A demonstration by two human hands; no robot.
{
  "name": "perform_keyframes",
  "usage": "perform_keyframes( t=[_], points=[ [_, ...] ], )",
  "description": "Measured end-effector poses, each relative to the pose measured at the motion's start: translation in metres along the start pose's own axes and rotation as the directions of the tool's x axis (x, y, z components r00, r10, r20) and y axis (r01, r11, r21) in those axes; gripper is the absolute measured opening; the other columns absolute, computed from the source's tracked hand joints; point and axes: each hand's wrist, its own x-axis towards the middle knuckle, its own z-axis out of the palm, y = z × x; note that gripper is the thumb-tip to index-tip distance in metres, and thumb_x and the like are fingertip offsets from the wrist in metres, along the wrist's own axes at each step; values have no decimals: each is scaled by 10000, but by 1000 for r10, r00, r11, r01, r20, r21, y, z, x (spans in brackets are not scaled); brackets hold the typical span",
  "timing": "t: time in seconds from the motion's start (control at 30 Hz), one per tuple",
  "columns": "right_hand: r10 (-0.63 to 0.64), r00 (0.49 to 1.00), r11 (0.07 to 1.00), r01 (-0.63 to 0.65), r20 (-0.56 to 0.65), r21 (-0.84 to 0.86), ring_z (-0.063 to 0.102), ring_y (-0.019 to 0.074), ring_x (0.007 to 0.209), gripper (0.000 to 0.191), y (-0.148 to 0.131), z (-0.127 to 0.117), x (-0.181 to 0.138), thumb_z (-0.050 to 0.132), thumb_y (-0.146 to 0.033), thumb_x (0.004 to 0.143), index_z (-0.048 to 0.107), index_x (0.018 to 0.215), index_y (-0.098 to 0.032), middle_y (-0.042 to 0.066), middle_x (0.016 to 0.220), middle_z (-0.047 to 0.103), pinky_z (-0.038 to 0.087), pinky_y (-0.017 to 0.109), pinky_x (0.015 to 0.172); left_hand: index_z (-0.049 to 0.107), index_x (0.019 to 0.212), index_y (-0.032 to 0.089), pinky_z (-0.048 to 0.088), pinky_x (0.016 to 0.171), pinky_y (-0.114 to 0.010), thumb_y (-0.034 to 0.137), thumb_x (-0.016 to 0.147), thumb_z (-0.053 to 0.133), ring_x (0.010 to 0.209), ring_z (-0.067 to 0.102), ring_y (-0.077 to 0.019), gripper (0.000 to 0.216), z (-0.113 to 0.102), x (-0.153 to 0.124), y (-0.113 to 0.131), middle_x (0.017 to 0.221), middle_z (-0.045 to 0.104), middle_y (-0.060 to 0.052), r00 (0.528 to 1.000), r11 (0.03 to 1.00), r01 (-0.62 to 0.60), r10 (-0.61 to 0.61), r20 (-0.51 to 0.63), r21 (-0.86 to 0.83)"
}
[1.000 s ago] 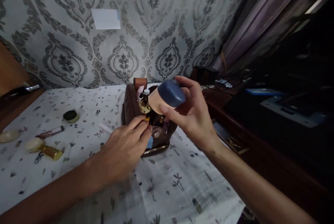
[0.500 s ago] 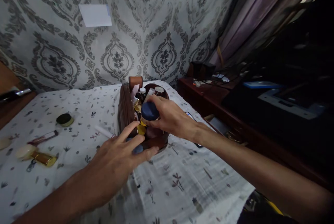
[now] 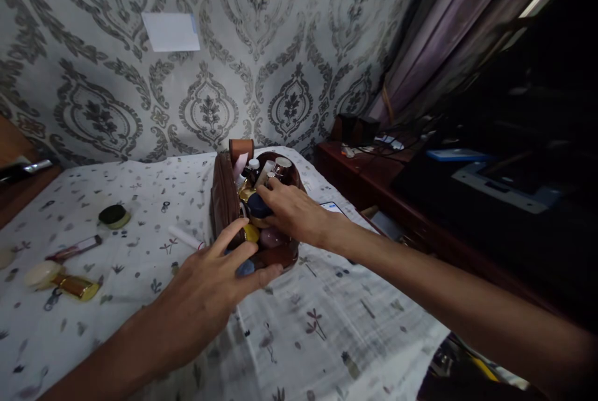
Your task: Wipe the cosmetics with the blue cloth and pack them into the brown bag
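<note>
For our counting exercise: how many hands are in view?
2: the left hand at the near end of the brown bag, the right hand on the blue-lidded jar inside it.

Ahead of you the bag (image 3: 221, 198) sits on the cloth (image 3: 322, 332), a bottle (image 3: 253, 165) at its far end. Your right hand (image 3: 299, 211) is on the jar (image 3: 258, 205) inside; your left hand (image 3: 203, 279) is by the bag's near end. Left lie a stick (image 3: 184, 236), tin (image 3: 114, 216), tube (image 3: 79, 247) and brush (image 3: 77, 286), the brush nearest you. Right of the bag is a phone (image 3: 332, 207), partly under your forearm.
</note>
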Motion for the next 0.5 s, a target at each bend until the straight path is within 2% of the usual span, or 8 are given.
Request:
perform_keyframes(
  t=[0.13, 0.27, 0.37, 0.5],
  points=[
    [-4, 1000, 999, 5, 6, -49, 682, 283, 1008, 423, -3, -2, 0, 596, -263, 946, 492, 1329, -115, 187, 1252, 585, 528, 354, 781, 442, 1466, 421, 623, 765, -296, -73, 743, 518, 1505, 235, -365, 879, -2, 1, 4, 1365, 541, -65, 1000, 999, 27, -28, 13, 26],
    [-2, 999, 990, 10, 53, -144, 685, 309, 1040, 515, -7, -6, 4, 576, -310, 963, 443, 1438, -165, 200, 1308, 587, 536, 368, 763, 463, 1453, 406, 623, 722, -277, -79, 716, 524, 1500, 248, -373, 884, -5, 2, 7, 1320, 560, -78, 998, 998, 39, -41, 44, 56],
    [-9, 998, 977, 22, 62, -210, 670, 328, 1080, 493, -7, -5, 7, 542, -265, 970, 460, 1442, -150, 209, 1258, 633, 528, 376, 770, 451, 1461, 412, 625, 721, -286, -77, 712, 516, 1501, 247, -374, 897, -5, 2, 6, 1319, 560, -78, 999, 997, 30, -33, 43, 66],
    [-49, 999, 965, 51, 14, -257, 666, 312, 1053, 456, -4, 7, 9, 491, -190, 965, 484, 1411, -96, 221, 1154, 681, 494, 367, 773, 458, 1456, 417, 624, 728, -279, -73, 717, 509, 1498, 261, -369, 888, -3, 3, 5, 1310, 564, -75, 999, 997, 26, -29, 39, 71]
  ],
)
